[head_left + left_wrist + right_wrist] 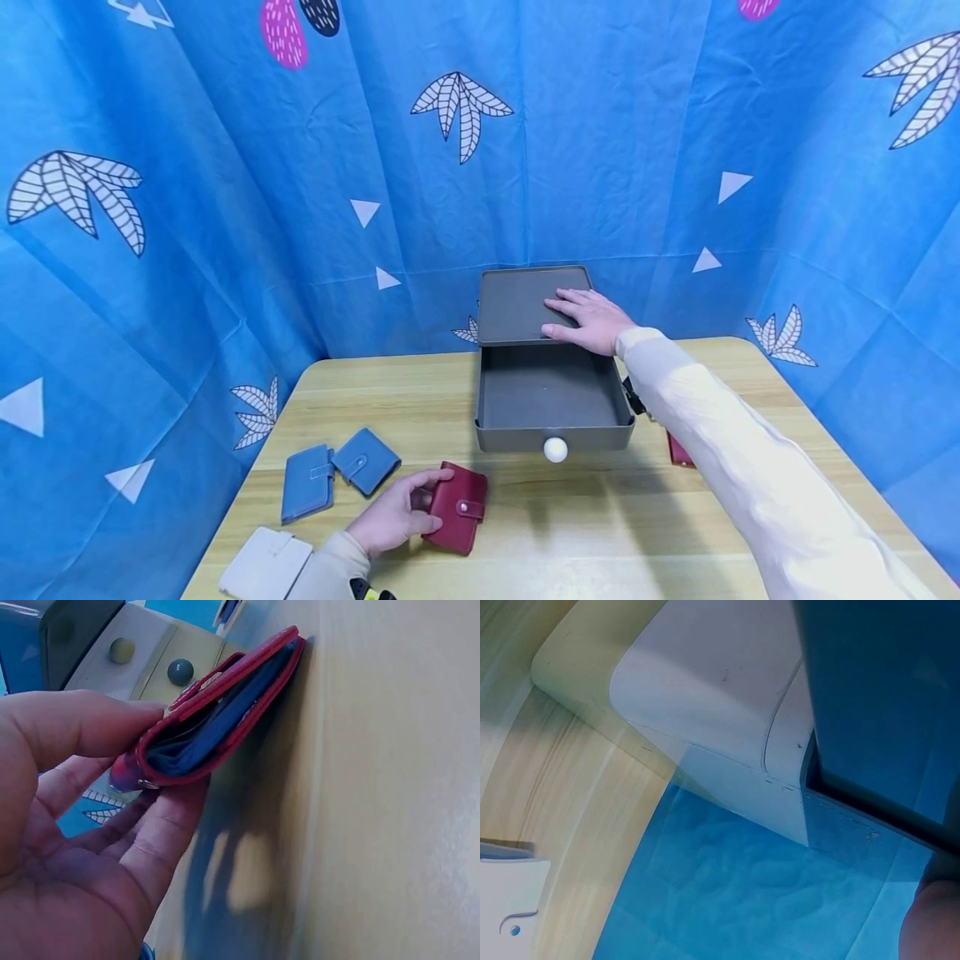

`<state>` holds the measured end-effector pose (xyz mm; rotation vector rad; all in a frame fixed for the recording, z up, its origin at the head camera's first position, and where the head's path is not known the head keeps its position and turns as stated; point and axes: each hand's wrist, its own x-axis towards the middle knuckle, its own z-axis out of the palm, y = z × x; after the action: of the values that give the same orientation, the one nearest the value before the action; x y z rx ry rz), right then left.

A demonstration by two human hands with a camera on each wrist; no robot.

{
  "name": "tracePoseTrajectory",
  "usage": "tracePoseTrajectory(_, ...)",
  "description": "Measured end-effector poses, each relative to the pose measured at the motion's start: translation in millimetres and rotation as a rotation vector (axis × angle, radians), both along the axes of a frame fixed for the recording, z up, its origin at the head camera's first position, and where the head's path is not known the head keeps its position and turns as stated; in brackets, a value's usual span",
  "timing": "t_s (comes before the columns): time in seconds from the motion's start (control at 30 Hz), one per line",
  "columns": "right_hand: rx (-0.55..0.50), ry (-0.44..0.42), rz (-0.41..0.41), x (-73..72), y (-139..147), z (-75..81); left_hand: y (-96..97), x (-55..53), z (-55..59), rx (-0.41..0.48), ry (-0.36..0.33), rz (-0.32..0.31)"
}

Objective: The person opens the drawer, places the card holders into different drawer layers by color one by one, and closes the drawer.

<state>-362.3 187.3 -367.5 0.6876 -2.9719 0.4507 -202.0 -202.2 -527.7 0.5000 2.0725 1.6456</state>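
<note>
One blue fabric curtain (615, 125), creased and printed with white leaves (469, 133), backs your wood-grain table (405, 387). On it stands a drawer unit (517, 287), its grey top (510, 317) flat and thinly rimmed, its rectangular drawer (510, 439) pulled out. Your right hand (588, 321) rests on that top, fingers extended and spread; well apart, your left hand (393, 517) pinches a folded dark-red wallet (453, 529) between thumb and fingers. That wallet lies to the right of the left hand, nearer you than the right hand and the drawer. The drawer's knob (555, 450) is a white ball; the wallet's strap (474, 509) bears a tiny round snap (463, 507).
</note>
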Motion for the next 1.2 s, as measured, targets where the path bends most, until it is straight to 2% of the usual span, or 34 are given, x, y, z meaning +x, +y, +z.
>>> tracePoseTrajectory(0.27, -0.001, 0.006, 0.0, 0.4, 1, -2.0, -4.1, -1.3, 5.6, 0.059, 0.025, 0.053)
tracePoseTrajectory(0.43, -0.006, 0.005, -0.003, 0.8, 2, -2.9, -8.0, -1.8, 15.1, 0.069, 0.046, 0.074)
tracePoseTrajectory(0.7, 0.012, -0.007, 0.0, -0.6, 3, -4.1, -9.6, 2.1, 39.5, 0.092, 0.038, 0.142)
tracePoseTrajectory(0.87, 0.011, -0.005, 0.0, -1.2, 3, -4.3, -8.3, 3.5, 54.6, 0.102, 0.065, 0.172)
tracePoseTrajectory(1.2, 0.008, -0.007, 0.001, -1.0, 0, -1.6, -12.3, 5.0, 92.5, 0.098, 0.21, 0.236)
